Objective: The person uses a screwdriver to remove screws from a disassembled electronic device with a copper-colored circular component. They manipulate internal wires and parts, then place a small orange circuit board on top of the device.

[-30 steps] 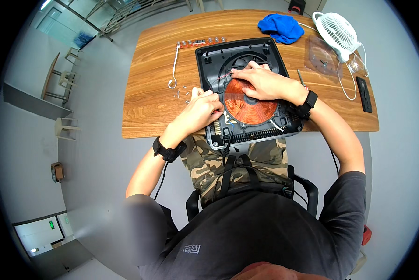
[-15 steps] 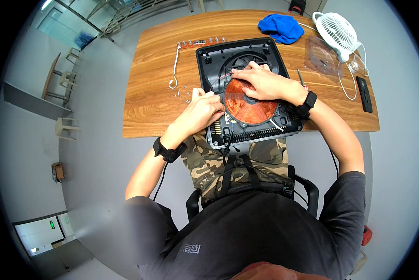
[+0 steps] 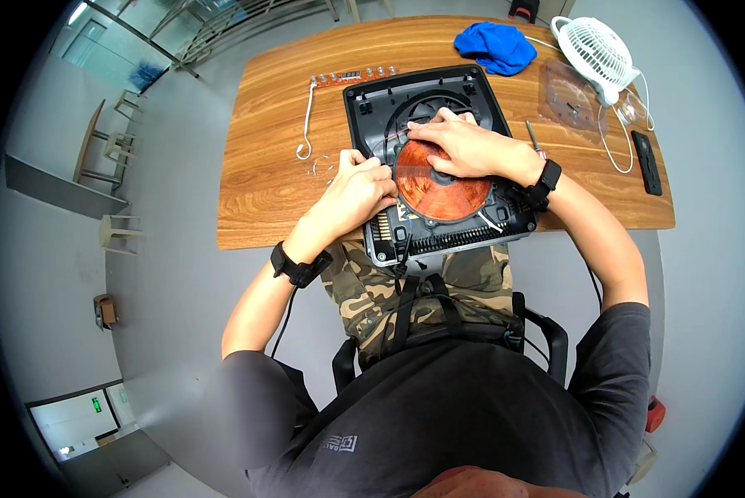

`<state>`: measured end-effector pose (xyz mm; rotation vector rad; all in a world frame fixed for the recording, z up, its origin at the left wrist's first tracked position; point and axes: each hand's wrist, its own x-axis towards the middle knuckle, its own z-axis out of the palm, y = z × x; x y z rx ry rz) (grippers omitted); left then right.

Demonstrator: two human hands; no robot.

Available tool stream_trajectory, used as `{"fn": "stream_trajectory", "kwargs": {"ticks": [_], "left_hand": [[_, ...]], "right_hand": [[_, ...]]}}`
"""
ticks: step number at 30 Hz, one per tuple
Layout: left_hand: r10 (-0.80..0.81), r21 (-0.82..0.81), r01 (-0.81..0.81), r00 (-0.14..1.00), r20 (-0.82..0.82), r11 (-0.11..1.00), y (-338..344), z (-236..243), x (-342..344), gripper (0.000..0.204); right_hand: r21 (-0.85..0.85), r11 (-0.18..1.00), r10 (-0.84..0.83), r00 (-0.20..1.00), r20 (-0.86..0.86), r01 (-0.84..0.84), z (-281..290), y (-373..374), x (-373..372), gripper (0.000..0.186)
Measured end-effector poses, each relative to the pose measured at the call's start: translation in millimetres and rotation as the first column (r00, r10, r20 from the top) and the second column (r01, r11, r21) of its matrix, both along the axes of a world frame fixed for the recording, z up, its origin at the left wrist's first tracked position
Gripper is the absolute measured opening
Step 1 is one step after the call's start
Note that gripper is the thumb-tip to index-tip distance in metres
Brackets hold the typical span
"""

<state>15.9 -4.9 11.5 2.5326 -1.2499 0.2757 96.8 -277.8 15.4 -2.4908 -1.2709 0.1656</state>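
An opened black induction cooker housing lies at the table's near edge, partly over my lap. Inside it sits a round copper coil with a dark centre. My right hand grips the coil from the right, thumb near its centre and fingers over its far edge beside a thin reddish wire. At the coil's left edge my left hand is closed, fingertips tucked against the rim; what they pinch is hidden. Below the coil, a white wire end and black cables show along the near side.
A wooden table bears a red circuit strip with a white cable, small scraps, a blue cloth, a white fan, a clear tray with screws, a screwdriver and a black strip.
The view has shifted very slightly. Both hands keep nearly the same places on the coil and housing; nothing has visibly been picked up or let go.
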Motion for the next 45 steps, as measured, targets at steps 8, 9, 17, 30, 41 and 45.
{"fn": "stream_trajectory", "kwargs": {"ticks": [8, 9, 17, 30, 41, 45], "left_hand": [[0.137, -0.004, -0.138, 0.988, -0.068, 0.99, -8, 9, 6, 0.032], [0.148, 0.005, -0.148, 0.985, -0.085, 0.989, -9, 11, 8, 0.034], [0.133, 0.122, -0.118, 0.983, -0.128, 0.986, -11, 9, 19, 0.039], [0.126, 0.08, -0.114, 0.977, -0.17, 0.99, 6, -5, 23, 0.045], [0.071, -0.062, -0.094, 0.951, -0.299, 0.994, 35, 7, -12, 0.012], [0.05, -0.034, -0.063, 0.954, -0.296, 0.997, 28, 9, -12, 0.013]], "right_hand": [[-0.005, 1.0, 0.0, 1.0, -0.031, 0.0, 0, 0, 1, 0.058], [0.001, 1.0, -0.003, 1.0, -0.023, 0.003, 1, 0, 0, 0.056], [0.015, 1.0, -0.017, 1.0, -0.003, 0.017, -1, -1, -2, 0.054], [0.014, 1.0, -0.02, 1.0, -0.007, 0.02, 3, -1, -3, 0.056], [-0.015, 1.0, -0.004, 1.0, -0.025, 0.004, 1, -1, -1, 0.058], [0.003, 1.0, -0.011, 1.0, -0.017, 0.011, -1, -1, -1, 0.057]]}}
